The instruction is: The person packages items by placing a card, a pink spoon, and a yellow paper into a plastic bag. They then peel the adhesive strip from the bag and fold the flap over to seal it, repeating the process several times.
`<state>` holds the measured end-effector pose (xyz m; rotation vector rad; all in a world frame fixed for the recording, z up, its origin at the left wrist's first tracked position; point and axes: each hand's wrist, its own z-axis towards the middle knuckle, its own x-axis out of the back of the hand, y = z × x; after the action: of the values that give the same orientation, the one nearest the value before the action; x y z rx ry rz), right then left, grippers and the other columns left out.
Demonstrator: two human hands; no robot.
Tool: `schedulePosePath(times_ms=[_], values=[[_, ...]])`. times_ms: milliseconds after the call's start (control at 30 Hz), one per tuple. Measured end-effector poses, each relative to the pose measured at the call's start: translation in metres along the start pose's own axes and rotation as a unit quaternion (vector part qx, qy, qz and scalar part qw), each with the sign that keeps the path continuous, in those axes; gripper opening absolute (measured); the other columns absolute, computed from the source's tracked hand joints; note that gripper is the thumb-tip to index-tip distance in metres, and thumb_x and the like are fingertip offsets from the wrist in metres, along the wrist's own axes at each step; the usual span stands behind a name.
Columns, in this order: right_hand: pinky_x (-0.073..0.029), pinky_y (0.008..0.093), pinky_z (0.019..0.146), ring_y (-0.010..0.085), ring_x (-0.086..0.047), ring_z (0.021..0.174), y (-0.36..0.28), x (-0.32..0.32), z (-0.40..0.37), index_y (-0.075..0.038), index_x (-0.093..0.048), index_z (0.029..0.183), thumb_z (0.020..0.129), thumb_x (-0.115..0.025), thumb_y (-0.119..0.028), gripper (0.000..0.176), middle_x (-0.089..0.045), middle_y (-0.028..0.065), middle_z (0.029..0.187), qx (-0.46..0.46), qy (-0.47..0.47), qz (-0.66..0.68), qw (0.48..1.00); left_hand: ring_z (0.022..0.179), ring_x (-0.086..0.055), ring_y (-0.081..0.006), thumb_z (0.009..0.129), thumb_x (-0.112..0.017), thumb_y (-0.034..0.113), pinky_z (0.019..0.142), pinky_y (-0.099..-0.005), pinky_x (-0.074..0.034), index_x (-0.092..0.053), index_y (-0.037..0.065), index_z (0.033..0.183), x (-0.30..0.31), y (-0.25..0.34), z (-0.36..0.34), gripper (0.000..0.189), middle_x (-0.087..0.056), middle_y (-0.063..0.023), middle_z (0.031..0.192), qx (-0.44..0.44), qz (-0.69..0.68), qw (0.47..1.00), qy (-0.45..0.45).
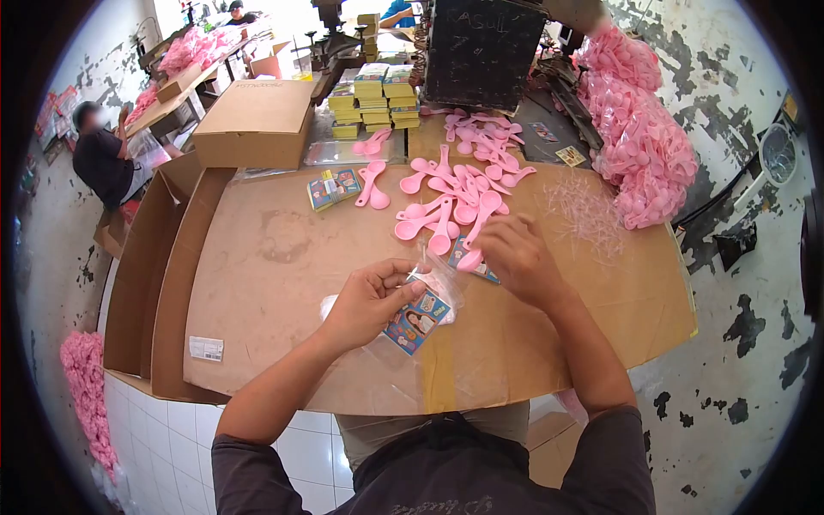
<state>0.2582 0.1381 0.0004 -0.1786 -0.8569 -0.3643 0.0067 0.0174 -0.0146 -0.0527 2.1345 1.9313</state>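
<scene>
My left hand [371, 302] pinches a blue printed card [417, 324] together with a clear plastic bag [448, 281], over the near middle of the table. To its right, my right hand [522, 262] has its fingers closed on pink spoons [469, 260], one bowl pointing down toward me. Beneath the right hand lies another blue card [489, 273], partly covered. Just beyond both hands spreads a loose heap of pink spoons [463, 193]. A small stack of cards [333, 190] sits farther left, beside two separate pink spoons [372, 184].
A long open cardboard box [163, 283] runs along the left edge, with a closed carton [253, 124] behind it. Stacked card bundles [373, 94] and a black box [481, 56] stand at the back. Bagged pink spoons [639, 129] pile at right, near clear plastic strips [584, 219]. Another person [103, 159] sits left.
</scene>
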Motion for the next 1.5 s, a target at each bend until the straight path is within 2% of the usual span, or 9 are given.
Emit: schedulePosePath(times_ms=[233, 333, 533, 833, 933, 1133, 1233, 1400, 1500], values=[[-0.045, 0.0441, 0.099, 0.0183, -0.064, 0.099, -0.024, 0.004, -0.003, -0.013, -0.075, 0.108, 0.079, -0.072, -0.01, 0.029, -0.068, 0.001, 0.101, 0.052, 0.084, 0.013, 0.995, 0.089, -0.069, -0.0061, 0.103, -0.065, 0.014, 0.076, -0.0225, -0.058, -0.062, -0.002, 0.133, 0.002, -0.007, 0.0, 0.034, -0.076, -0.0067, 0.105, 0.003, 0.054, 0.998, -0.027], [-0.047, 0.0433, 0.097, 0.02, -0.065, 0.1, -0.026, 0.007, 0.0, -0.01, -0.076, 0.107, 0.079, -0.071, -0.011, 0.028, -0.069, 0.003, 0.104, 0.1, 0.056, 0.019, 0.993, 0.091, -0.069, -0.0059, 0.103, -0.065, 0.014, 0.077, -0.0229, -0.058, -0.063, -0.003, 0.132, 0.002, -0.006, 0.0, 0.034, -0.076, -0.0078, 0.107, 0.012, 0.05, 0.998, -0.041], [-0.047, 0.0436, 0.102, 0.0243, -0.069, 0.111, -0.032, 0.003, -0.004, -0.003, -0.074, 0.106, 0.083, -0.068, -0.01, 0.025, -0.071, 0.0078, 0.113, 0.076, 0.094, 0.059, 0.991, 0.094, -0.069, -0.0083, 0.103, -0.065, 0.014, 0.08, -0.0245, -0.057, -0.063, -0.007, 0.13, -0.004, 0.003, -0.003, 0.034, -0.076, -0.0093, 0.107, 0.028, 0.085, 0.994, -0.054], [-0.043, 0.0477, 0.111, 0.0275, -0.065, 0.125, -0.051, 0.001, -0.007, -0.011, -0.075, 0.108, 0.085, -0.071, -0.009, 0.023, -0.07, 0.0081, 0.125, 0.127, 0.083, 0.008, 0.988, 0.099, -0.069, -0.009, 0.104, -0.063, 0.01, 0.085, -0.0254, -0.057, -0.062, -0.007, 0.131, -0.004, -0.012, -0.002, 0.032, -0.075, -0.0091, 0.111, -0.004, 0.048, 0.995, -0.09], [-0.044, 0.0511, 0.111, 0.0328, -0.062, 0.13, -0.053, 0.0, -0.008, -0.011, -0.075, 0.106, 0.083, -0.073, -0.002, 0.025, -0.067, 0.0107, 0.131, 0.078, 0.095, 0.004, 0.992, 0.1, -0.068, -0.0092, 0.105, -0.061, 0.009, 0.088, -0.0258, -0.056, -0.062, -0.006, 0.131, -0.006, -0.008, -0.006, 0.031, -0.074, -0.009, 0.112, 0.017, 0.058, 0.993, -0.099], [-0.052, 0.0485, 0.105, 0.0398, -0.057, 0.133, -0.047, -0.004, -0.008, -0.009, -0.071, 0.115, 0.076, -0.072, 0.013, 0.045, -0.065, 0.0131, 0.132, 0.077, 0.102, 0.174, 0.976, 0.102, -0.068, -0.0095, 0.105, -0.061, 0.013, 0.089, -0.0265, -0.056, -0.062, -0.005, 0.131, -0.003, -0.016, -0.002, 0.031, -0.074, -0.0085, 0.113, -0.002, 0.032, 0.996, -0.089], [-0.055, 0.0447, 0.101, 0.0374, -0.061, 0.129, -0.053, -0.006, -0.004, -0.007, -0.068, 0.12, 0.078, -0.066, 0.018, 0.049, -0.064, 0.0138, 0.132, 0.07, 0.132, 0.246, 0.958, 0.103, -0.068, -0.0097, 0.106, -0.061, 0.015, 0.089, -0.0264, -0.055, -0.063, -0.005, 0.13, -0.003, -0.015, -0.001, 0.031, -0.073, -0.0081, 0.114, 0.0, 0.016, 0.994, -0.104], [-0.052, 0.0416, 0.103, 0.0339, -0.063, 0.124, -0.059, 0.004, 0.0, -0.006, -0.066, 0.122, 0.08, -0.062, 0.019, 0.049, -0.062, 0.0154, 0.133, -0.021, 0.041, 0.396, 0.917, 0.104, -0.068, -0.0095, 0.107, -0.058, 0.014, 0.09, -0.026, -0.054, -0.061, -0.002, 0.134, -0.004, -0.01, -0.002, 0.031, -0.073, -0.0077, 0.115, 0.01, -0.028, 0.991, -0.13], [-0.049, 0.0431, 0.106, 0.0329, -0.062, 0.123, -0.062, 0.015, 0.008, -0.007, -0.066, 0.123, 0.083, -0.065, 0.013, 0.045, -0.062, 0.015, 0.133, -0.098, 0.04, 0.435, 0.894, 0.09, -0.069, -0.0089, 0.107, -0.059, 0.018, 0.082, -0.0246, -0.054, -0.059, 0.0, 0.134, -0.007, -0.001, -0.007, 0.033, -0.074, -0.005, 0.104, 0.029, -0.027, 0.992, -0.123]])
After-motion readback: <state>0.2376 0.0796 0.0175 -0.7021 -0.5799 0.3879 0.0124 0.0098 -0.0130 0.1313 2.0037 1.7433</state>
